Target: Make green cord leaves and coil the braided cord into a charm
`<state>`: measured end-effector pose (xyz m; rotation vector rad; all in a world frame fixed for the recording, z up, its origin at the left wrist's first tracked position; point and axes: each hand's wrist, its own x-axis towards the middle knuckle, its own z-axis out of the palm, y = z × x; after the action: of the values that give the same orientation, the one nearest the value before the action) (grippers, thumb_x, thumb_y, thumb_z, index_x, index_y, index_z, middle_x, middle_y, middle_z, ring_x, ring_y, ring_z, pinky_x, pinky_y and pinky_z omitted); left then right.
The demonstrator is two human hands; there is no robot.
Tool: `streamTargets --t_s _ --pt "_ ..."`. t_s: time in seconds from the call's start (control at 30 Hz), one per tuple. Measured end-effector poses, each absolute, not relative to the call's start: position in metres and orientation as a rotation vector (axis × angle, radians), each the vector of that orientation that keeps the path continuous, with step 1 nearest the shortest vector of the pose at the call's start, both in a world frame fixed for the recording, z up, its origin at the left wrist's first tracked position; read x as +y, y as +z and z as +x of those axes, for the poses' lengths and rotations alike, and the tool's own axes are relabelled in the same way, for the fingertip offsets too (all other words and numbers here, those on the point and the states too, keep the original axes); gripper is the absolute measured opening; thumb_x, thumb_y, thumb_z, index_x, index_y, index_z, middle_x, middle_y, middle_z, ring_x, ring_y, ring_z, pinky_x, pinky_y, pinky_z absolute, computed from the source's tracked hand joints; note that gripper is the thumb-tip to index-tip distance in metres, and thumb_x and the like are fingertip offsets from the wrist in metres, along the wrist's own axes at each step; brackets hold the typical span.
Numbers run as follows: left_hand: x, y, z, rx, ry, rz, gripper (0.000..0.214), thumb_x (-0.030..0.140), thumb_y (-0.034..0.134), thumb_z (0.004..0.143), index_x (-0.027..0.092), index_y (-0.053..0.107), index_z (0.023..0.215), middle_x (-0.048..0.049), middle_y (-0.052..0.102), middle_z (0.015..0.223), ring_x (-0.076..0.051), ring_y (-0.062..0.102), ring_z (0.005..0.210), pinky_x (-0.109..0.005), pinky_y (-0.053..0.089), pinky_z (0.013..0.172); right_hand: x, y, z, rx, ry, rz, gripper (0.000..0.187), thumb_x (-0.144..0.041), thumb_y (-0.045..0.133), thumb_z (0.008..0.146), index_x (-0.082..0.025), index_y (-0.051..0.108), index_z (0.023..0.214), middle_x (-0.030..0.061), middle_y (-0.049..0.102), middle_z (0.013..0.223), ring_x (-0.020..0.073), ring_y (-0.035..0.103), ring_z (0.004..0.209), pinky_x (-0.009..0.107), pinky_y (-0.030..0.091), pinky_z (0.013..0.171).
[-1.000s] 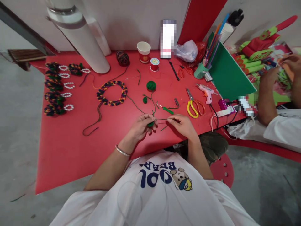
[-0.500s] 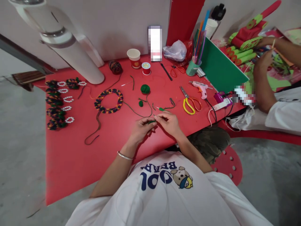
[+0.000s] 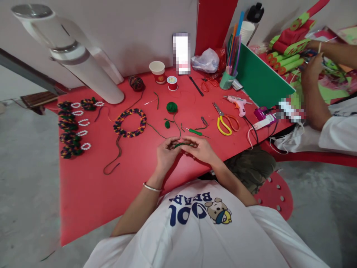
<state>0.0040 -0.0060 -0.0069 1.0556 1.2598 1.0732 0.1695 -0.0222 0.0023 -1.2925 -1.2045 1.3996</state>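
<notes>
Between both hands, close to the table's front edge, is a small strip of dark green yarn (image 3: pixel 180 144). My left hand (image 3: pixel 166 152) pinches its left end between thumb and fingers, and my right hand (image 3: pixel 200 149) pinches it on the right. The fingers partly hide the strip. Just beyond the right hand lies a crochet hook (image 3: pixel 195 131) with a green handle. Farther off are a green yarn ball (image 3: pixel 172 107) and a smaller green ball (image 3: pixel 167 124). A multicoloured crocheted ring (image 3: pixel 115 123) lies to the left, trailing loose yarn.
Scissors (image 3: pixel 223 125), a pink glue gun (image 3: pixel 239 107) and a pen cup (image 3: pixel 227 81) stand or lie on the right. Along the back are a paper cup (image 3: pixel 157 70), a thread spool (image 3: pixel 172 83) and a phone (image 3: pixel 182 54). A co-worker's arm (image 3: pixel 314 93) is beyond the green board (image 3: pixel 264 80).
My right hand has turned and its fingers now lie along the green strip, which shows more between the hands. The crochet hook's handle is less covered. The view has shifted slightly.
</notes>
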Motion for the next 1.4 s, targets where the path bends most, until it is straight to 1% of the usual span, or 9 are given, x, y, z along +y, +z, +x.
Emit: streamTargets --t_s 0.1,0.2,0.43,0.63,0.77,0.9,1.13,1.27,1.4 --pt "-0.005 -0.008 0.003 1.21 1.041 0.975 0.038 0.034 0.085 0.067 0.015 0.072 0.097 -0.0026 0.073 0.075 -0.014 0.067 0.062 -0.026 0.054 0.059 -0.023 0.002 0.17 -1.235 1.371 -1.38 0.037 -0.054 0.074 0.084 -0.019 0.08 0.093 0.0013 0.071 0.067 0.0136 0.064 0.055 0.022 0.049 0.044" --pt "-0.004 -0.004 0.002 1.186 1.029 0.966 0.034 0.038 0.081 0.072 0.015 0.075 0.096 -0.0038 0.073 0.073 -0.015 0.066 0.059 -0.026 0.053 0.054 -0.023 0.001 0.172 -1.279 1.252 -1.406 0.034 -0.053 0.072 0.087 -0.02 0.078 0.086 -0.0004 0.068 0.063 0.0121 0.061 0.053 0.022 0.049 0.049" --pt "-0.006 0.003 0.006 1.33 1.183 1.089 0.013 0.028 0.077 0.074 0.019 0.078 0.084 -0.0036 0.073 0.079 -0.016 0.065 0.074 -0.027 0.056 0.069 -0.026 -0.005 0.161 -1.329 1.304 -1.416 0.042 -0.058 0.068 0.087 -0.022 0.065 0.067 -0.0017 0.06 0.053 0.0109 0.054 0.045 0.023 0.042 0.045" --pt "-0.002 0.005 0.007 0.957 1.178 0.669 0.047 0.038 0.082 0.072 0.017 0.071 0.112 -0.0008 0.07 0.078 -0.009 0.054 0.049 -0.022 0.041 0.044 -0.02 -0.015 0.136 -0.906 1.348 -1.383 0.045 -0.065 0.069 0.081 -0.021 0.065 0.075 -0.0013 0.062 0.059 0.0086 0.046 0.041 0.022 0.037 0.038" --pt "0.002 -0.004 0.008 0.86 1.139 0.65 0.037 0.042 0.087 0.07 0.015 0.069 0.087 0.0035 0.056 0.059 -0.013 0.055 0.047 -0.027 0.048 0.046 -0.016 -0.017 0.127 -0.992 1.358 -1.344 0.046 -0.065 0.069 0.082 -0.02 0.064 0.073 -0.0025 0.062 0.057 0.0075 0.047 0.041 0.021 0.038 0.04" --pt "0.01 -0.017 0.006 1.017 1.379 0.656 0.036 0.038 0.087 0.067 0.015 0.06 0.061 -0.0026 0.064 0.071 -0.01 0.057 0.056 -0.023 0.046 0.048 -0.016 -0.019 0.123 -1.079 1.398 -1.288 0.038 -0.058 0.074 0.08 -0.019 0.071 0.085 -0.0027 0.065 0.062 0.0081 0.051 0.045 0.021 0.041 0.041" --pt "0.013 -0.015 0.001 0.918 1.244 0.586 0.036 0.045 0.07 0.073 0.01 0.074 0.084 -0.0084 0.07 0.072 -0.015 0.057 0.051 -0.027 0.046 0.045 -0.018 -0.02 0.124 -0.941 1.416 -1.261 0.031 -0.05 0.074 0.08 -0.019 0.072 0.079 -0.0023 0.066 0.064 0.0063 0.048 0.043 0.019 0.038 0.037" --pt "0.008 -0.011 0.002 0.915 1.265 0.598 0.031 0.03 0.079 0.067 0.012 0.074 0.091 -0.0024 0.067 0.064 -0.014 0.059 0.049 -0.026 0.05 0.048 -0.018 -0.02 0.125 -0.893 1.41 -1.272 0.033 -0.052 0.075 0.079 -0.02 0.071 0.078 -0.0026 0.066 0.061 0.0067 0.048 0.043 0.019 0.037 0.037" --pt "0.005 -0.014 0.006 0.885 1.215 0.654 0.031 0.035 0.088 0.065 0.014 0.07 0.079 0.0008 0.061 0.054 -0.014 0.054 0.042 -0.027 0.047 0.041 -0.019 -0.02 0.127 -0.967 1.418 -1.253 0.034 -0.053 0.072 0.081 -0.02 0.069 0.076 -0.0018 0.067 0.063 0.007 0.046 0.042 0.021 0.036 0.038"
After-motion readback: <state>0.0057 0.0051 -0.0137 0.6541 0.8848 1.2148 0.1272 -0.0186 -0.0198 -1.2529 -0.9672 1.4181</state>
